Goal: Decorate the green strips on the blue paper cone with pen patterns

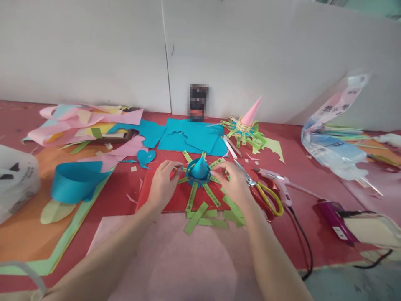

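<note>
A small blue paper cone [199,168] stands at the centre of a ring of green paper strips [193,195] that spread outward like rays and carry dark markings. My left hand [166,179] is at the left side of this piece, its thumb and forefinger brought together at the end of a strip. On the right side, my right hand [230,175] has its fingers curled close to the blue ring round the cone. What either set of fingertips holds is too small to make out. Beneath the piece lies a red sheet [150,184].
Yellow-handled scissors [269,198], a pink glue gun [278,182] and a purple power strip [336,221] lie to the right. Behind stand a pink cone piece [250,113] and blue sheets [175,142]. Loose green strips [197,217] lie in front; a blue paper loop [75,182] is left.
</note>
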`<state>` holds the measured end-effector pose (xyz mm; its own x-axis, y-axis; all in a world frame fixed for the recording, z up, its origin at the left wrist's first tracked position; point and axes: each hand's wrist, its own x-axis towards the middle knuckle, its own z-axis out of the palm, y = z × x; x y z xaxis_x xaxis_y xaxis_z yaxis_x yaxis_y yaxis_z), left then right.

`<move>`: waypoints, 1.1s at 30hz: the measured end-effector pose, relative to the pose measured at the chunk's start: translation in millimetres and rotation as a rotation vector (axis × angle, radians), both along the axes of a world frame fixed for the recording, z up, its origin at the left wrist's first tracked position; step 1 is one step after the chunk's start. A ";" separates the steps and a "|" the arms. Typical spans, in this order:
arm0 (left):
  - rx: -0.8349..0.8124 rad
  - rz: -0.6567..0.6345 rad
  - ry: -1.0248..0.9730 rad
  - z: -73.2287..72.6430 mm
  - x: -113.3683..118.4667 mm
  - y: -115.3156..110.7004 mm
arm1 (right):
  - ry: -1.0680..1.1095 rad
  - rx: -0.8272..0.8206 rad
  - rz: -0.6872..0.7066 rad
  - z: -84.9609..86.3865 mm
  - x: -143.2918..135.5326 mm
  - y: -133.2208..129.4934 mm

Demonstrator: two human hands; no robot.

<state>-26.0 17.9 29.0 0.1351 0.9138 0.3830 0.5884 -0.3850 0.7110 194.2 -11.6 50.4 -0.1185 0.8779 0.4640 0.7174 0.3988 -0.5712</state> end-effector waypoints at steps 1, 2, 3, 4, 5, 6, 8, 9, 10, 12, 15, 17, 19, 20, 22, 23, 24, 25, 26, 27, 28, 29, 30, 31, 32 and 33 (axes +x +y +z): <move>0.008 0.006 0.015 -0.8 0.1 -0.4 | 0.007 0.019 -0.051 -1.3 3.2 1.4; 0.012 0.011 0.032 -2.2 0.5 -0.7 | 0.004 0.025 -0.106 -3.0 6.4 3.1; 0.014 0.015 0.051 -3.9 1.0 -0.9 | -0.009 0.026 -0.144 -4.9 9.4 4.9; 0.013 0.016 0.072 -5.7 1.9 -1.0 | -0.034 0.016 -0.164 -6.9 12.0 6.5; 0.011 0.014 0.095 -7.4 2.9 -1.1 | -0.060 0.004 -0.172 -8.7 14.1 7.8; 0.008 0.012 0.118 -8.5 4.0 -1.5 | -0.078 -0.010 -0.171 -10.2 15.8 8.7; 0.007 0.013 0.160 -7.6 6.0 -4.5 | -0.098 -0.025 -0.158 -11.8 18.1 8.1; 0.010 0.020 0.174 -5.3 6.9 -8.3 | -0.107 -0.032 -0.147 -12.0 19.1 6.6; 0.016 0.027 0.199 -1.9 7.7 -14.1 | -0.119 -0.039 -0.137 -12.2 20.3 4.3; 0.031 0.022 0.255 6.3 9.6 -33.4 | -0.148 -0.065 -0.130 -13.1 23.3 -2.7; 0.046 -0.069 0.483 13.0 14.8 -77.6 | -0.164 -0.147 -0.139 -16.6 29.2 -16.0; 0.058 -0.121 0.528 9.2 20.5 -108.5 | -0.169 -0.236 -0.078 -19.3 32.3 -24.3; 0.059 -0.156 0.562 0.3 26.8 -132.6 | -0.200 -0.307 -0.055 -20.6 33.9 -30.7; 0.067 -0.169 0.576 -4.8 29.7 -141.0 | -0.218 -0.328 -0.065 -20.6 34.5 -33.0; 0.066 -0.182 0.608 -13.2 34.4 -150.5 | -0.236 -0.336 -0.119 -19.6 35.9 -36.3; 0.063 -0.194 0.616 -15.8 36.1 -152.4 | -0.237 -0.326 -0.146 -19.0 37.1 -37.4; 0.058 -0.210 0.622 -17.4 37.5 -152.9 | -0.235 -0.312 -0.172 -18.7 38.8 -38.3; 0.053 -0.230 0.624 -17.9 38.7 -152.5 | -0.233 -0.294 -0.194 -18.8 40.9 -39.1; 0.045 -0.252 0.624 -17.7 39.8 -151.7 | -0.232 -0.277 -0.212 -19.5 43.5 -39.8; 0.036 -0.277 0.624 -17.1 41.2 -150.6 | -0.233 -0.259 -0.228 -20.6 46.2 -40.4; 0.022 -0.305 0.622 -16.4 43.0 -149.5 | -0.237 -0.239 -0.242 -22.0 49.0 -41.0; 0.004 -0.332 0.619 -15.9 45.3 -148.4 | -0.244 -0.218 -0.253 -23.4 51.5 -41.4; -0.017 -0.363 0.615 -15.6 48.2 -147.5 | -0.256 -0.196 -0.265 -24.5 53.5 -41.8; -0.038 -0.397 0.607 -15.5 51.4 -146.6 | -0.271 -0.172 -0.276 -25.2 54.8 -42.1; -0.057 -0.433 0.598 -15.5 54.9 -145.7 | -0.287 -0.146 -0.286 -25.4 55.2 -42.3; -0.070 -0.472 0.585 -15.3 58.2 -144.7 | -0.303 -0.119 -0.294 -24.9 54.8 -42.4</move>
<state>32.2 -126.8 13.8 0.6821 0.7277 0.0715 0.6611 -0.6555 0.3650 249.0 -54.0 25.5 0.0290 0.9397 0.3408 0.9327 0.0972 -0.3474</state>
